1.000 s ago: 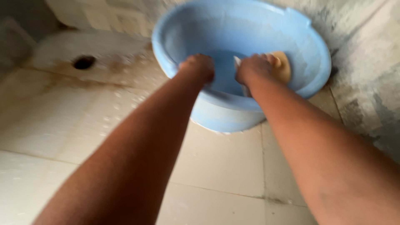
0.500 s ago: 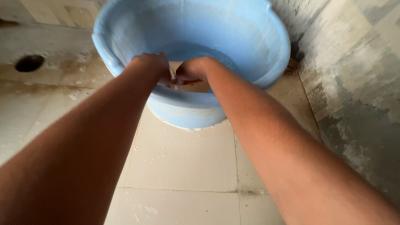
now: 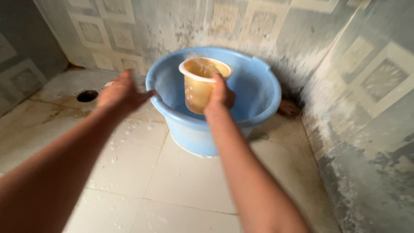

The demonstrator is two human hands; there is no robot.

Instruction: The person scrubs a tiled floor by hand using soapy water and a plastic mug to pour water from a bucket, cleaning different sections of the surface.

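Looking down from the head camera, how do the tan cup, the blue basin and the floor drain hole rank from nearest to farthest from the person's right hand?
1. Tan cup: held in the right hand.
2. Blue basin: just beneath and around it.
3. Drain hole: far left, beyond the left hand.

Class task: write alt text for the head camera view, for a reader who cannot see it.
The right hand holds a tan plastic cup upright over a blue basin in a tiled corner. The left hand hovers open beside the basin's rim, above a wet tiled floor with a drain hole.
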